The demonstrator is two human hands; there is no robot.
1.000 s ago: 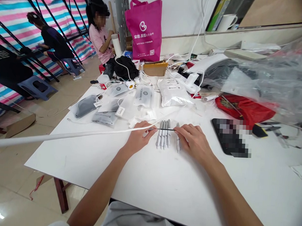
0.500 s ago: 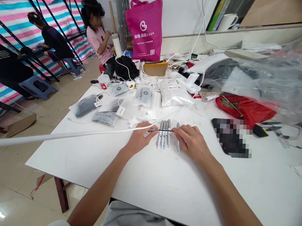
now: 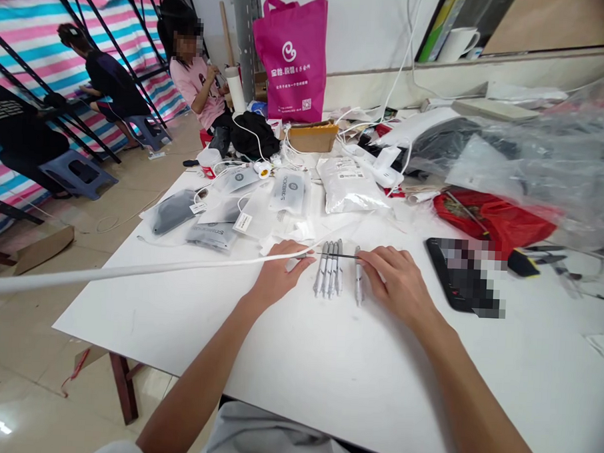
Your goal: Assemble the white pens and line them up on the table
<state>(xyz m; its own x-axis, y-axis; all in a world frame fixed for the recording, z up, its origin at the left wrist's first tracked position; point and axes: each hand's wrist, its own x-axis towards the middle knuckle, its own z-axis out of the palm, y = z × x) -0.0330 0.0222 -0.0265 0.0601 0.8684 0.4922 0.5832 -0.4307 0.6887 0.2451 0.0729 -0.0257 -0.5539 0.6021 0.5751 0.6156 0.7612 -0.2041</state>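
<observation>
The near half of the white table (image 3: 325,381) lies bare from its near edge up to the hands, with open room to the left as far as the table's slanted left edge. A white cable (image 3: 130,272) runs in from the far left, level across the table, and ends under the left hand (image 3: 274,275).

The left hand rests palm down, fingers loosely curled, its grip pinched on the left end of a thin black band (image 3: 337,255). The right hand (image 3: 399,284) lies flat just right of it, its fingertips pinched on the band's right end, so the band is drawn straight across the upper part of a row of grey pens (image 3: 330,276). The pens lie side by side between the two hands, pointing near to far. One more single pen (image 3: 358,282) lies a little to the right of the row, just beside the right hand's fingers.

Right of the right hand is a dark phone (image 3: 460,273), then a red bag (image 3: 497,218) and clear plastic sheeting (image 3: 559,164). Beyond the pens lie white and grey pouches (image 3: 288,189), cables and a pink tote bag (image 3: 292,56) at the far edge. Seated people (image 3: 193,81) are far left, off the table.
</observation>
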